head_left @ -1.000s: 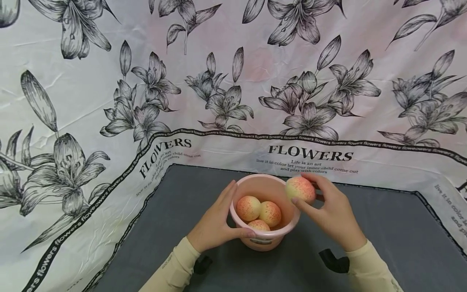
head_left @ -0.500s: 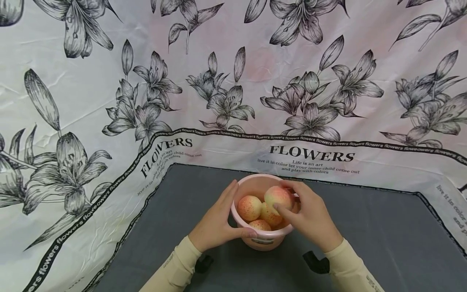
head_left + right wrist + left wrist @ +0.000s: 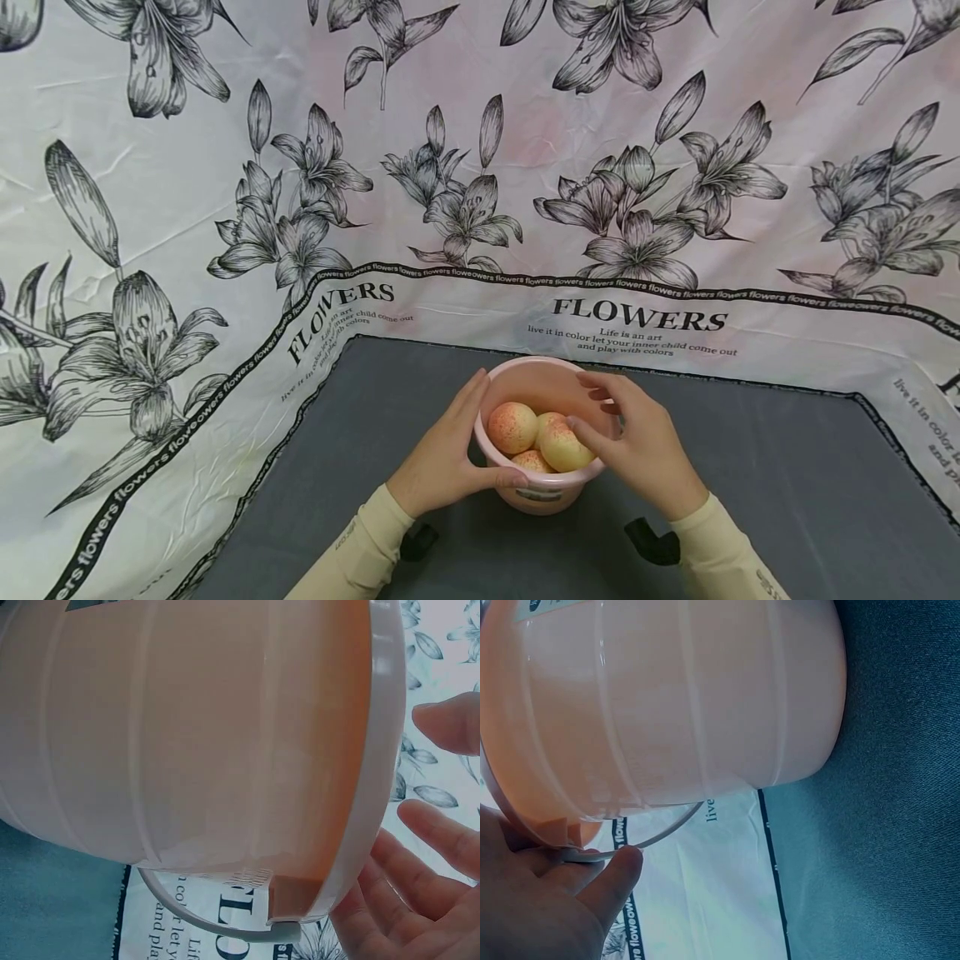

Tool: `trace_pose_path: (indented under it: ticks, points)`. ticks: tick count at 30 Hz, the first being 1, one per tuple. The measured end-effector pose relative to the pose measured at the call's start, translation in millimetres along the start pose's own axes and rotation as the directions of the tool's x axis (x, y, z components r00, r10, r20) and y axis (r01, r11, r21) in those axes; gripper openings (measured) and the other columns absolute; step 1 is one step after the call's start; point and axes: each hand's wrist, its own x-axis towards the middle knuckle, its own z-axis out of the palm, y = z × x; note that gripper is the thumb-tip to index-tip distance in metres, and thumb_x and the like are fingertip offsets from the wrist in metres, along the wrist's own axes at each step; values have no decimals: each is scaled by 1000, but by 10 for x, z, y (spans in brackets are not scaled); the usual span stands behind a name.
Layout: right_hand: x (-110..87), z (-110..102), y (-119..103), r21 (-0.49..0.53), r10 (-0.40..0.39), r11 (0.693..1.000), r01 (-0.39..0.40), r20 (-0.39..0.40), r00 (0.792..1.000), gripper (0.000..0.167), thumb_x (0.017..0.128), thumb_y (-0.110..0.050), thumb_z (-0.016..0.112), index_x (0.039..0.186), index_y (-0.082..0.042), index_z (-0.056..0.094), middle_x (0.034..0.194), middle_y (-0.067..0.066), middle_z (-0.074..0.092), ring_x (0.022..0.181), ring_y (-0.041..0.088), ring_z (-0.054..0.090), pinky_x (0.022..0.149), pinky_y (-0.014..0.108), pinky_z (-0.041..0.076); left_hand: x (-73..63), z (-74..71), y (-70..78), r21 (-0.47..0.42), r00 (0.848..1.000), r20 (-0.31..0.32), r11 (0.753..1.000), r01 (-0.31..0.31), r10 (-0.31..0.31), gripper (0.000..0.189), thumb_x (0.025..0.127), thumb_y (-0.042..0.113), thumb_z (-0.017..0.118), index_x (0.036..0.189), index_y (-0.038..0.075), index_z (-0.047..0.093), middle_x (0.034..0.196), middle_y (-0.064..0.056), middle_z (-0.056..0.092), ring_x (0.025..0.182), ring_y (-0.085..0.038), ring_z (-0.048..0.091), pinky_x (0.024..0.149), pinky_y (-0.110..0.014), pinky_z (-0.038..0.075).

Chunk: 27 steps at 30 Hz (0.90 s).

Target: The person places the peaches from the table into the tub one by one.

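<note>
A pink plastic bucket (image 3: 536, 387) stands upright on the dark table, holding several yellow-and-red peaches (image 3: 512, 427). My left hand (image 3: 442, 467) grips it from the left, thumb over the front rim and fingers along the side. In the left wrist view, fingers (image 3: 615, 881) lie at the rim beside the thin grey handle (image 3: 667, 832). Over the right rim is my right hand (image 3: 648, 442), thumb and fingers spread, holding nothing. Just below its thumb, the nearest peach (image 3: 566, 448) rests on the others and partly hides one. The right wrist view shows the spread fingers (image 3: 442, 832) beyond the rim.
A dark grey cloth (image 3: 787, 467) covers the table around the bucket. Behind and to the left, a white flower-printed sheet (image 3: 465, 317) rises like a wall. Black wrist pieces (image 3: 651, 542) show below both hands.
My right hand has carried a peach leftward from beside the rim into the bucket and let it go, its fingers now spread. The left hand has kept its grip on the bucket.
</note>
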Motion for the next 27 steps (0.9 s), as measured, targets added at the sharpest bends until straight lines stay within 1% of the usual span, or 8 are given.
trace_pose_path:
  ticks: [3,6,10,13,16,19,22,27]
  points:
    - [-21,6,16,0,4,1000,-4,-6,1000,55,94,-22,88,143,-12,66,133,4,71,115,22,71,93,45,62,-2,4,3,0,1000,-2,1000,-1,1,134,78,73,88,175,34,5,181,18,2,168,-20,22,129,-59,36]
    - [-43,-1,49,-7,10,1000,-10,-19,1000,55,94,-22,88,144,-12,66,132,3,72,114,23,72,92,43,63,6,12,-5,-5,1000,-1,1000,7,-7,133,77,74,87,175,38,4,181,19,2,168,-19,23,129,-59,35]
    - [-71,-15,87,-15,30,999,-30,-36,999,55,95,-25,87,144,-12,66,133,3,72,114,23,72,92,46,62,4,7,-20,-12,1000,-4,1000,12,-12,132,77,73,88,172,45,1,181,20,3,168,-20,23,129,-60,36]
    - [-100,-37,115,-25,49,998,-50,-44,998,55,95,-26,86,145,-12,66,134,5,71,116,25,72,96,43,61,-3,-1,-22,-12,1000,-8,1000,9,-10,131,78,72,88,172,44,1,181,19,4,168,-20,23,128,-61,36]
    - [-140,-79,162,-39,69,997,-71,-46,997,56,96,-26,86,146,-14,65,137,5,71,119,27,71,99,36,58,-3,3,-30,-11,1000,-9,1000,11,-11,131,78,73,88,172,44,1,181,19,3,168,-21,23,128,-62,37]
    - [-185,-136,216,-47,93,994,-96,-45,995,56,96,-25,86,147,-15,65,141,6,70,121,30,71,100,41,58,-6,8,-35,-9,1000,-10,1000,10,-10,131,77,73,88,172,45,1,181,19,3,168,-21,23,128,-62,37]
    - [-236,-201,292,-52,126,990,-128,-40,991,55,98,-28,84,148,-15,64,142,7,70,123,31,70,101,51,57,-8,13,-45,-13,1000,-15,1000,9,-9,131,77,73,88,172,44,2,181,19,4,168,-22,23,128,-63,36]
    - [-316,-308,484,-98,183,978,-186,-35,982,57,100,-35,81,149,-13,62,143,11,68,123,33,69,102,54,55,-2,6,-57,-22,1000,-8,1000,13,-13,132,77,73,88,172,45,1,181,20,3,168,-20,22,129,-62,35]
